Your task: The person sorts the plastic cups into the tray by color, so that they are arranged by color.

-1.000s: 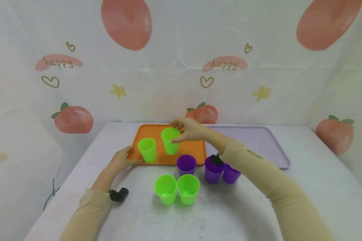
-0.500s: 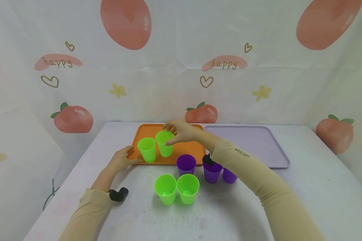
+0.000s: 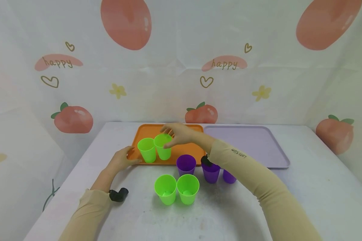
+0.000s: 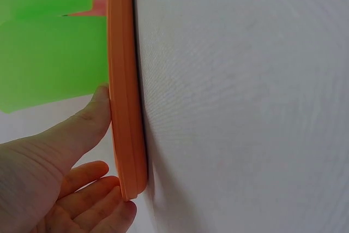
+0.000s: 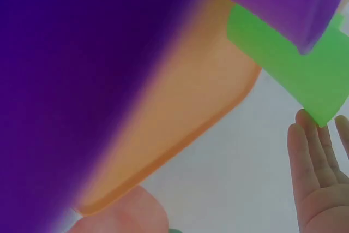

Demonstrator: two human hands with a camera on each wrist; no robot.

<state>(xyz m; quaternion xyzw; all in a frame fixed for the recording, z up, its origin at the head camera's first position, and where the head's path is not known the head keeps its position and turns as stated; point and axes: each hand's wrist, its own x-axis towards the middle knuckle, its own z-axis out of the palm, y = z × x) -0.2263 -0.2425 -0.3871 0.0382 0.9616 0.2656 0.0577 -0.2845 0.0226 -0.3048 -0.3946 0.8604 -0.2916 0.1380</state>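
Note:
My right hand (image 3: 181, 134) holds a green cup (image 3: 163, 152) near its rim, thumb in front and fingers behind. The cup stands upright on the orange tray (image 3: 190, 152), beside another green cup (image 3: 147, 152); in the head view their rims meet. In the right wrist view the fingertips (image 5: 306, 118) touch a green cup's rim (image 5: 294, 64). My left hand (image 3: 122, 159) grips the tray's near left corner. The left wrist view shows its thumb (image 4: 92, 118) against the orange rim (image 4: 124, 107) and its fingers around the corner.
Two green cups (image 3: 165, 190) (image 3: 188, 190) stand in front of the tray. Several purple cups (image 3: 186, 164) stand near its front right, partly hidden by the right forearm. A pale purple tray (image 3: 247, 144) lies at the back right. A patterned cloth (image 3: 169, 83) hangs behind.
My right hand has moved left and slightly down with the green cup, bringing it from above the tray down beside the other green cup. The left hand has stayed at the tray corner.

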